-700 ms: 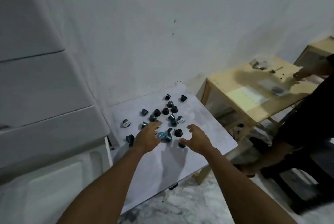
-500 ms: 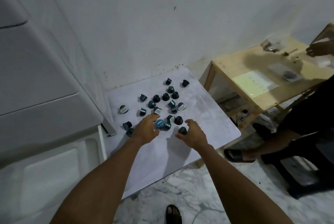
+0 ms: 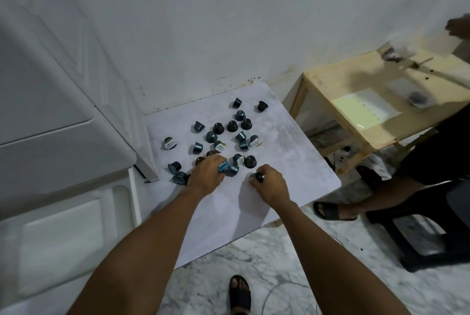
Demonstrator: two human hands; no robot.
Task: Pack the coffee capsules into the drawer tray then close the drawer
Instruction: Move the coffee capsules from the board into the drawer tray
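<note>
Lighting is dim and cool, with no lamp in view and no glare. Soft shadows fall beneath both forearms onto the white tabletop [image 3: 300,152] and across the wooden side table [image 3: 356,121]. Wide-angle distortion bends the frame edges; the far right is motion-blurred, and the picture is slightly grainy.

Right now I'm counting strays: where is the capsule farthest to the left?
In the head view, the leftmost capsule lies label-up at the white table's left edge, apart from the main cluster, beyond the left hand.
</note>
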